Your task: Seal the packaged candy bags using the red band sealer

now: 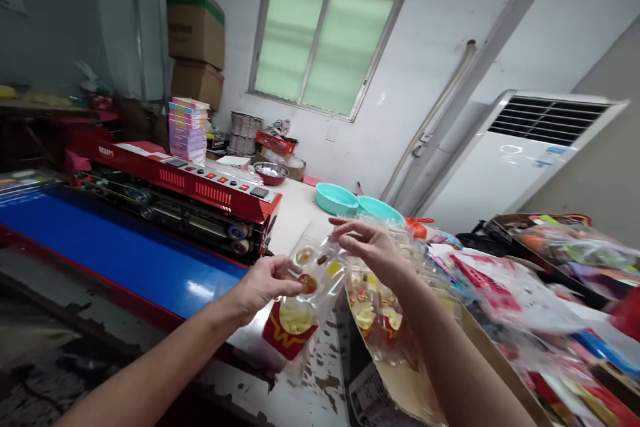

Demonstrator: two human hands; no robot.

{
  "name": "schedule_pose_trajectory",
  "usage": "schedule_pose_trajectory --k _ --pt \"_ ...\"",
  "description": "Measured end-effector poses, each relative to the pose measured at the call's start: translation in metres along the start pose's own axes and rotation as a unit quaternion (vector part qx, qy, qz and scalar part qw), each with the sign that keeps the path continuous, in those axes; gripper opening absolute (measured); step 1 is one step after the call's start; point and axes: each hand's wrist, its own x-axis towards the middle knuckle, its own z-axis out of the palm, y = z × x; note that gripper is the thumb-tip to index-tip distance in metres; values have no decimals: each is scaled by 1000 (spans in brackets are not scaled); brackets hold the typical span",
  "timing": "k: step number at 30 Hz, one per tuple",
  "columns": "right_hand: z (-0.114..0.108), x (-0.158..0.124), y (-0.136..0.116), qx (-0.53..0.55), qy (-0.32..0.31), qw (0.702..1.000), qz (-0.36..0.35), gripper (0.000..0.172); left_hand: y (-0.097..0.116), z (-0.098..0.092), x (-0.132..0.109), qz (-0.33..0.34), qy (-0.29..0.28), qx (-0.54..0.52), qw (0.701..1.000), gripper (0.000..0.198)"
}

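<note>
My left hand [265, 285] pinches a clear plastic bag [325, 293] by its left side. Inside the bag are a red french-fry carton [290, 333] with pale yellow fries and several small toy food pieces. The bag hangs tilted in front of the red machine's near end. My right hand [373, 250] is at the bag's upper right edge, its fingers stretched out and apart; whether the fingertips touch the plastic I cannot tell. Below my right forearm stands an open cardboard box [395, 380] holding several similar filled bags [375, 313].
A red machine [200, 180] with a blue conveyor belt [125, 267] stretches along the left. Two turquoise basins [336, 199] stand on the table behind my hands. Plastic-wrapped goods [520, 287] are heaped at the right. Stacked small boxes [187, 130] rise behind the machine.
</note>
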Motion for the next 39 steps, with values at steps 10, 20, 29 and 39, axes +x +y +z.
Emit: schedule_pose_trajectory --k 10,20,29,39 --pt "61 22 51 127 -13 987 101 43 -13 -32 -12 -25 125 -94 987 56" --pt "86 26 57 129 0 985 115 39 -15 -51 -17 -38 185 -47 981 48" --pt "116 33 81 127 -8 979 161 41 -13 -83 11 -109 284 -84 949 24" --pt "129 44 113 137 78 959 237 40 -32 -100 23 -152 307 -72 937 26"
